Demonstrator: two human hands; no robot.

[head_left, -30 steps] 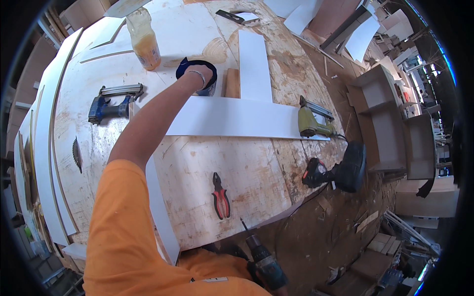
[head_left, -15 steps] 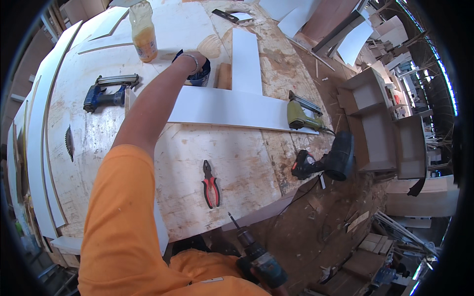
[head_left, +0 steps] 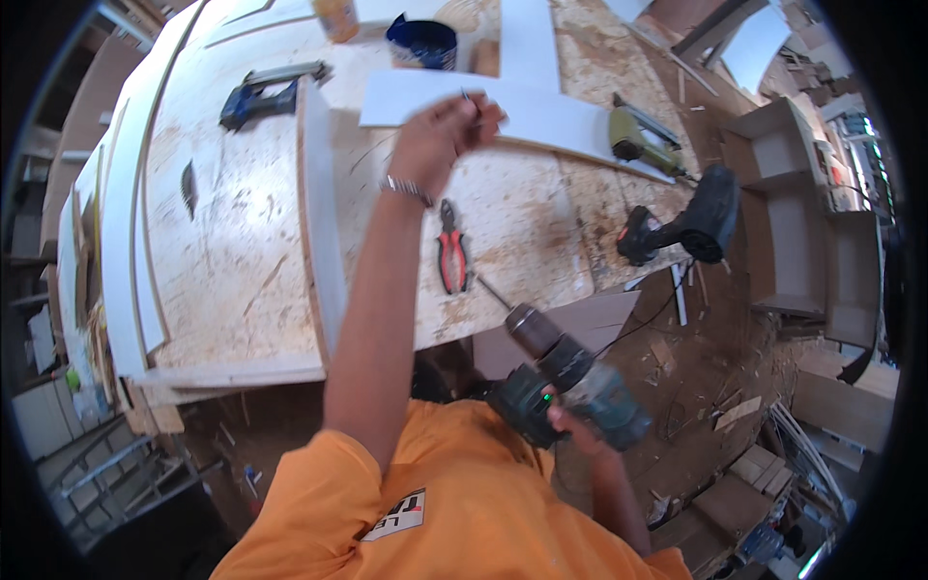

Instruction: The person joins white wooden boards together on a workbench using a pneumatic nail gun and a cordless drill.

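My left hand [head_left: 448,133] is raised over the workbench, with thumb and fingers pinched together. A thin dark tip shows at the fingers, too small to make out. My right hand [head_left: 578,431] grips a teal and black cordless drill [head_left: 580,379] near the bench's front edge. Its long bit points up and left, close to the pliers [head_left: 451,253] with red and black handles. Beyond my left hand stands a blue tub [head_left: 422,44] with a ragged rim. A white board [head_left: 541,114] lies flat behind the hand, partly covered by it.
A green nail gun [head_left: 642,137] rests on the white board's right end. A black cordless tool [head_left: 691,217] lies at the bench's right edge. Leftward are a blue nail gun [head_left: 266,97], a dark toothed blade piece [head_left: 188,190] and an upright white panel [head_left: 322,208].
My left hand has come out of the blue tub and back toward me, fingers now pinched. My right hand has raised the drill, its bit now beside the pliers. The view has shifted.
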